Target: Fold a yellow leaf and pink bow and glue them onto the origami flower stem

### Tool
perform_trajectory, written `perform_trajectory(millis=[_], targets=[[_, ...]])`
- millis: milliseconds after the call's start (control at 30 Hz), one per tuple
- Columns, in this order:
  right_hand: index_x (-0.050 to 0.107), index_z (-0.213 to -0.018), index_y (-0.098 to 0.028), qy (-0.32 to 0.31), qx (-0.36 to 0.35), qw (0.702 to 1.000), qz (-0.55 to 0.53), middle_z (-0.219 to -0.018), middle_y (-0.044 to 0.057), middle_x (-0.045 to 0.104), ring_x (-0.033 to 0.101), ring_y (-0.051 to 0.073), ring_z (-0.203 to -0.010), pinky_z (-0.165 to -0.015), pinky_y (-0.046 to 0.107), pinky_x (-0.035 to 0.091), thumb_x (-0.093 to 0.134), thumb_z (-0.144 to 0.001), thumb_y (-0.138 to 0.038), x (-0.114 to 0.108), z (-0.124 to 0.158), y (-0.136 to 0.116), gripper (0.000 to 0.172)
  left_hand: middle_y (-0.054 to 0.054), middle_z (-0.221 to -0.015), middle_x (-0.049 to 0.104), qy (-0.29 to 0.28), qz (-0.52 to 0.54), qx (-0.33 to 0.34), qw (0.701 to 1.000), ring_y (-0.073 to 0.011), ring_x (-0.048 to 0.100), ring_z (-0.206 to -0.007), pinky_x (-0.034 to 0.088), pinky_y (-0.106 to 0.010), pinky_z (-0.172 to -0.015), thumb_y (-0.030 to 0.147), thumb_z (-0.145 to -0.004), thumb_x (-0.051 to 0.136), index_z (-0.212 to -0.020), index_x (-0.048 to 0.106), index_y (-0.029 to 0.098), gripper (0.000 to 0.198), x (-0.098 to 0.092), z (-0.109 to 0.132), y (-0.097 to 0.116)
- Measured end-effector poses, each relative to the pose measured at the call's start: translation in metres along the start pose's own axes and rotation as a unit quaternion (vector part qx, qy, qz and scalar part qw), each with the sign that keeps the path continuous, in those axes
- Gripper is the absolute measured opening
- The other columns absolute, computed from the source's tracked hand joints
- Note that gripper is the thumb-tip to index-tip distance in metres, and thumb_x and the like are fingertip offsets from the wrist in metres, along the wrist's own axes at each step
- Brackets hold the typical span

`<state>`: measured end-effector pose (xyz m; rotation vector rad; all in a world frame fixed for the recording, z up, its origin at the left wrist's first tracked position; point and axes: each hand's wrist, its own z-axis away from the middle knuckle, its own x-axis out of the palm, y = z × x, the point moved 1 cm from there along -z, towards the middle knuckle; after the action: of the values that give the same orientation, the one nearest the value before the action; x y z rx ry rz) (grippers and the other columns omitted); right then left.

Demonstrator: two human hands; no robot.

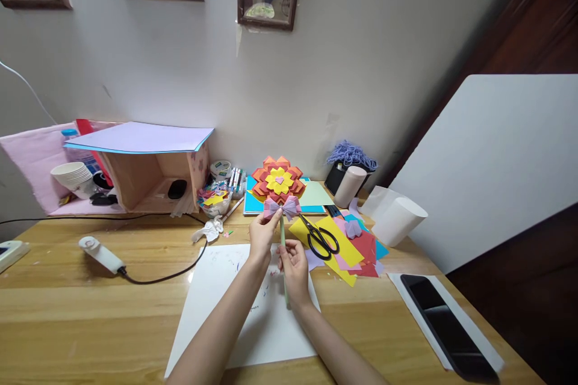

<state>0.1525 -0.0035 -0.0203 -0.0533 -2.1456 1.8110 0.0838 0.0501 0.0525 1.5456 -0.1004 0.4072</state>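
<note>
A layered paper flower (279,179) in orange, red and yellow, with a small pink heart at its centre, stands upright on a pale green stem (283,232). Just under the bloom sits a pink and lilac paper bow (289,207). My left hand (262,236) pinches the bow and the stem top, thumb on the bow's middle. Lower down, the fingers of my right hand (294,261) are closed round the stem. Beneath both hands lies a white sheet (217,301) with small coloured marks. Black-handled scissors (321,240) rest beside my right hand.
Coloured paper pieces (363,249) lie to the right, near a white paper roll (401,219). A black phone (445,325) is at the front right. At left are an open box (149,174), a white corded device (102,254) and its black cable (169,280).
</note>
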Motion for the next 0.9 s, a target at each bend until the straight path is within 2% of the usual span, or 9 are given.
perform_trajectory(millis=[133, 300, 633, 900], targets=[[0.044, -0.085, -0.023, 0.002, -0.002, 1.000, 0.004, -0.067, -0.003, 0.047, 0.041, 0.009, -0.047, -0.041, 0.022, 0.035, 0.054, -0.079, -0.043, -0.0008, -0.0003, 0.0014, 0.023, 0.005, -0.049, 0.047, -0.003, -0.009, 0.001, 1.000, -0.0081, 0.039, -0.052, 0.029, -0.021, -0.052, 0.047, -0.048, 0.076, -0.053, 0.058, 0.013, 0.039, -0.0003, -0.0003, -0.0010], [0.044, -0.085, -0.023, 0.002, -0.001, 1.000, 0.005, -0.068, -0.003, 0.048, 0.041, 0.009, -0.048, -0.042, 0.021, 0.035, 0.054, -0.079, -0.042, -0.0019, -0.0003, 0.0018, 0.023, 0.003, -0.054, 0.051, -0.004, 0.005, -0.003, 1.000, -0.0083, 0.042, -0.052, 0.032, -0.021, -0.052, 0.046, -0.048, 0.076, -0.059, 0.059, 0.012, 0.040, 0.0000, -0.0026, -0.0058], [0.044, -0.085, -0.022, -0.001, -0.004, 1.000, -0.002, -0.067, -0.003, 0.047, 0.040, 0.008, -0.047, -0.041, 0.021, 0.035, 0.055, -0.080, -0.040, -0.0012, -0.0004, -0.0002, 0.021, 0.006, -0.048, 0.044, 0.020, -0.012, 0.007, 1.000, -0.0071, 0.037, -0.049, 0.027, -0.021, -0.049, 0.048, -0.048, 0.075, -0.050, 0.049, 0.014, 0.043, -0.0010, -0.0026, -0.0069], [0.044, -0.087, -0.021, -0.004, -0.009, 1.000, -0.011, -0.066, -0.004, 0.047, 0.039, 0.007, -0.046, -0.041, 0.019, 0.035, 0.055, -0.081, -0.038, 0.0002, 0.0023, 0.0002, 0.021, 0.005, -0.052, 0.047, 0.034, -0.002, 0.012, 0.999, -0.0077, 0.038, -0.053, 0.030, -0.020, -0.053, 0.047, -0.051, 0.074, -0.056, 0.056, 0.012, 0.040, 0.0020, 0.0021, -0.0051]])
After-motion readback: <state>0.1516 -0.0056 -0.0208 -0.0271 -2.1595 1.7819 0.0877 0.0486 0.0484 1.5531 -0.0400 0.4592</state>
